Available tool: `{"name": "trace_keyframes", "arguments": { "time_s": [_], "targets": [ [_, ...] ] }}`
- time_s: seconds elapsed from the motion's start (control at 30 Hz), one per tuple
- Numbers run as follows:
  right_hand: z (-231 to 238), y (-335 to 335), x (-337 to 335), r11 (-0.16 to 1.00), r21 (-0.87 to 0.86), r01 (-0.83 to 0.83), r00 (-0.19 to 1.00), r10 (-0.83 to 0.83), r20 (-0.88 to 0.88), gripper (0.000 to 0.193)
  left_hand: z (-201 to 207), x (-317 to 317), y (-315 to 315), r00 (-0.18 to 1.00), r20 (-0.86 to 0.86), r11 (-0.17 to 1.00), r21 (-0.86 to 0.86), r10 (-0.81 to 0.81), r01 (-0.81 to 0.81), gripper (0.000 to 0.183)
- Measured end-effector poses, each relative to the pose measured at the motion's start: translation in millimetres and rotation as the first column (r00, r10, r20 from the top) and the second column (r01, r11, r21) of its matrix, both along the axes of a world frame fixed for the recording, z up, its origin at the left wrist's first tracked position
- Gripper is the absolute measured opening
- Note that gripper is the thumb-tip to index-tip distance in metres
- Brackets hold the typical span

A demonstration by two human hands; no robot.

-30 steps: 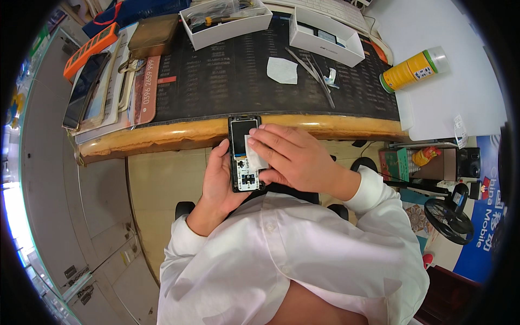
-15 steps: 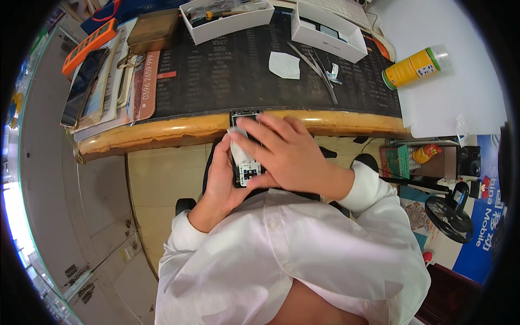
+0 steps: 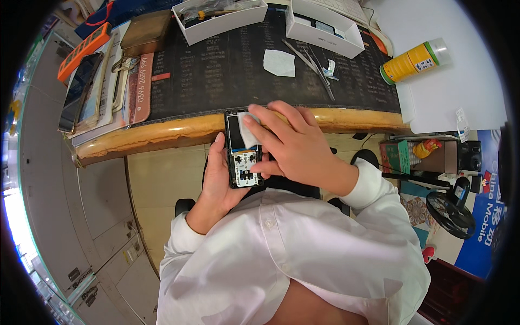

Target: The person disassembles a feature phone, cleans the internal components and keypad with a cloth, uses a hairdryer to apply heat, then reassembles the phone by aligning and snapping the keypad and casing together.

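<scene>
My left fingers (image 3: 216,150) are closed round the opened phone (image 3: 236,145), held at the near edge of the surface (image 3: 206,81); my right fingers (image 3: 270,121), somewhat spread, lie over a white wipe (image 3: 248,136) on the dark screen (image 3: 233,130); whether they pinch it, I cannot tell; the bared keypad board (image 3: 246,169) shows below.

bright light glints along the surface's wooden edge (image 3: 179,130) as glare bleaches the far left and fisheye distortion bends the margins.
</scene>
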State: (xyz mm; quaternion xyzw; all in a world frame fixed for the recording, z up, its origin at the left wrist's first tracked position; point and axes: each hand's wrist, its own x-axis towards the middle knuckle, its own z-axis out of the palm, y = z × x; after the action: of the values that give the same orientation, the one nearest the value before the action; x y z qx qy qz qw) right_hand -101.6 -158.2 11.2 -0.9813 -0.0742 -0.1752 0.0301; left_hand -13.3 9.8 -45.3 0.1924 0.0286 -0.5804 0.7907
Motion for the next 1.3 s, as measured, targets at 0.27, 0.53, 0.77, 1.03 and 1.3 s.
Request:
{"name": "trace_keyframes", "arguments": {
  "time_s": [0.27, 0.53, 0.77, 1.03, 1.3],
  "targets": [
    [-5.3, 16.3, -8.2, 0.997, 0.03, -0.064, 0.998, 0.064, 0.004, 0.08, 3.0, -5.5, 0.1, 0.994, -0.071, 0.978, 0.199, 0.087, -0.071, 0.045],
    [-2.2, 9.2, -8.8, 0.995, 0.089, -0.037, 0.998, 0.033, 0.043, 0.069, 2.0, -4.7, -0.3, 0.997, -0.056, 0.984, 0.17, 0.056, -0.045, 0.046],
    [-13.1, -16.8, 3.9, 0.975, 0.217, 0.041, 0.988, -0.072, 0.136, 0.037, -0.3, -3.4, -2.0, 1.0, -0.015, 0.999, 0.042, -0.012, 0.012, 0.053],
    [-12.4, -9.0, 0.7, 0.963, 0.237, -0.132, 0.987, 0.106, 0.12, 0.047, 2.6, -4.0, -2.8, 0.993, -0.112, 0.997, 0.066, 0.035, -0.028, 0.048],
    [5.7, -69.2, -7.5, 0.998, 0.012, 0.06, 0.978, -0.061, 0.201, 0.026, 3.1, -3.3, -4.2, 1.0, 0.005, 0.998, 0.06, -0.031, 0.03, 0.06]
  ]
}}
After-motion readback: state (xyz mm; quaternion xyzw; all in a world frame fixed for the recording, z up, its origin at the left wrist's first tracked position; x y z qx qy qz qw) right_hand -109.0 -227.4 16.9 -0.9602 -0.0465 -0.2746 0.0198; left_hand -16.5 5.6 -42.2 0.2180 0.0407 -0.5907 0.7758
